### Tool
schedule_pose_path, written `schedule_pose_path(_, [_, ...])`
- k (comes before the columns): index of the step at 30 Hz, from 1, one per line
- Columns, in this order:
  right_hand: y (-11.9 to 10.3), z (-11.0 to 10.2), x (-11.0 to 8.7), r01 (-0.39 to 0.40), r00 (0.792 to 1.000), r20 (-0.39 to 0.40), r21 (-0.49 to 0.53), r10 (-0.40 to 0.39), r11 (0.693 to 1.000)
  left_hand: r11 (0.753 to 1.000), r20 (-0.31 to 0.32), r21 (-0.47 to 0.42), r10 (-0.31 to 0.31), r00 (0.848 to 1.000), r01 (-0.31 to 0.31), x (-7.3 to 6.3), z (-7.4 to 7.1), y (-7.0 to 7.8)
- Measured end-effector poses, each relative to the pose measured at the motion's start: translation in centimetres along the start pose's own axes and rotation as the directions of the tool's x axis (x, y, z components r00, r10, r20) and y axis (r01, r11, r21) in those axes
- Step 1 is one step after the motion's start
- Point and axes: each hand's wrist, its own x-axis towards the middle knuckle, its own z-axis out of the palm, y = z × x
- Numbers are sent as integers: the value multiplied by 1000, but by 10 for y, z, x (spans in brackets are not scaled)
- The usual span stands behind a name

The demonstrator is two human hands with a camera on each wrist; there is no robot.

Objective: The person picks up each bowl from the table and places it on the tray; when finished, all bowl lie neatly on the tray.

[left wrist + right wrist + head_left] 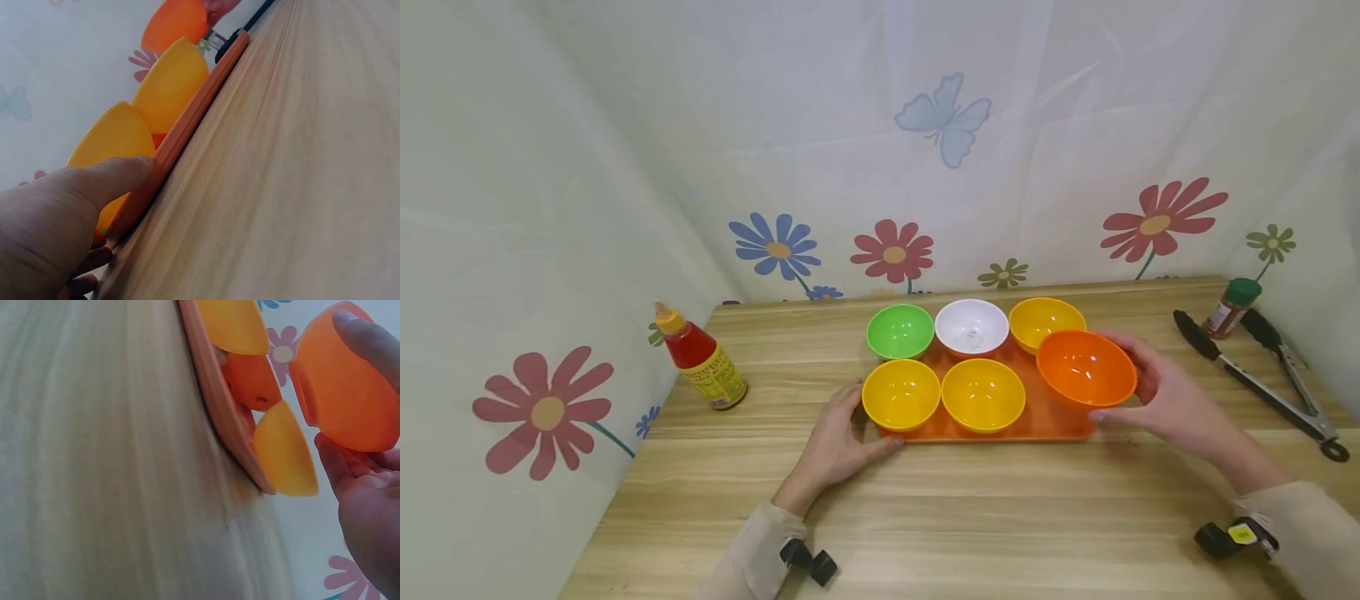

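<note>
An orange tray (pixel 1048 417) bears a green bowl (pixel 900 332), a white bowl (pixel 967 321) and a yellow bowl (pixel 1041 317) along its back. Two more yellow bowls, one at front left (pixel 901 395) and one at front middle (pixel 983 395), stand side by side. My left hand (pixel 837 440) grips the tray's front left corner, thumb against the front rim beside the bowl; its other fingers are partly hidden. Over the tray's right end, my right hand (pixel 1165 396) holds an orange bowl (pixel 347 381), thumb and fingers on opposite sides. In the right wrist view this bowl is raised off the tray.
A red sauce bottle (pixel 703 360) with a yellow cap stands at the left of the wooden table (pixel 970 517). Far right are black-tipped metal tongs (pixel 1270 389) and a small green-capped spice jar (pixel 1227 312). A flowered cloth (pixel 820 150) hangs behind the table and at its sides.
</note>
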Motion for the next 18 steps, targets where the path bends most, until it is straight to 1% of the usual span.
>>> schedule_pose_path(11, [10,12,-3,-102,993,58,-51,105,993,1000,1,3,-4,1000,4,2,0,2])
schedule_pose_path(15, [12,14,-3,-118,991,60,-70,122,991,1000,4,6,-12,1000,12,1,0,1])
schedule_pose_path(18, [15,16,-2,-124,989,74,-49,127,991,1000,5,0,-18,1000,18,0,0,1])
